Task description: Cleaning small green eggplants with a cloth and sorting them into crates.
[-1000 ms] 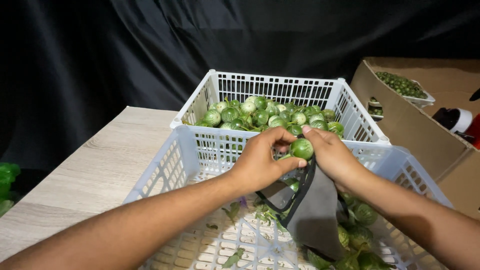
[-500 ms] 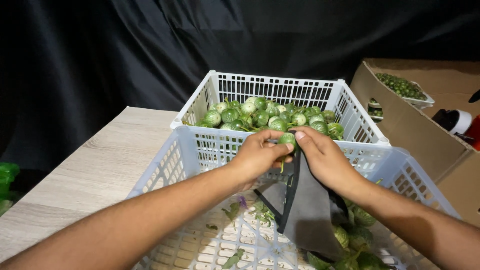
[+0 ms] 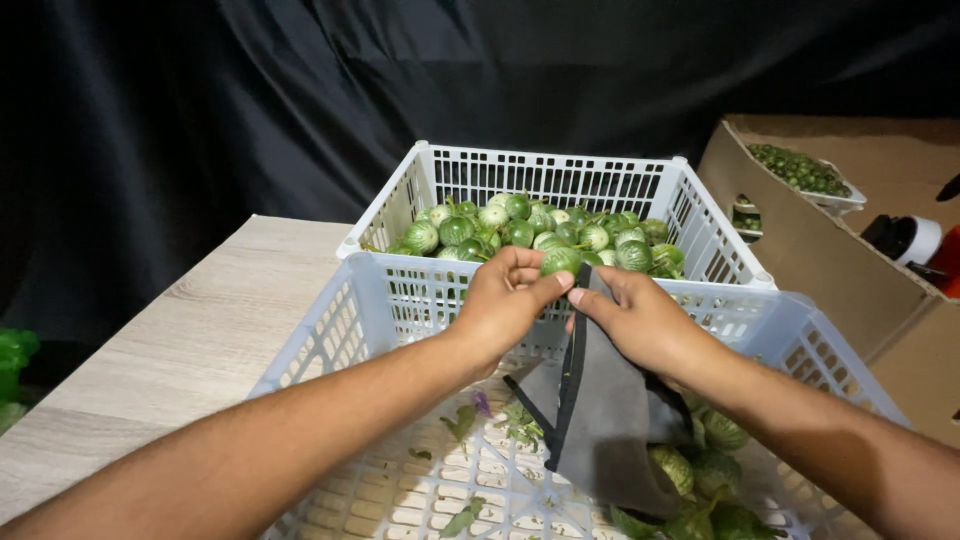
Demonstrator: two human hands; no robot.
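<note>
Left hand (image 3: 505, 300) pinches a green eggplant (image 3: 560, 262); right hand (image 3: 640, 320) grips grey cloth (image 3: 610, 420)

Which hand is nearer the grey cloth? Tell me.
Right. The right hand touches the grey cloth; the left hand is just left of its top edge, holding a green eggplant.

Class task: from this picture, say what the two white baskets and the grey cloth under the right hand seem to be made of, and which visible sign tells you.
Baskets: near basket and far basket look like moulded plastic, matt white, with even slotted walls.
Cloth: apparently soft matt fabric, perhaps felt; it folds and drapes.
</note>
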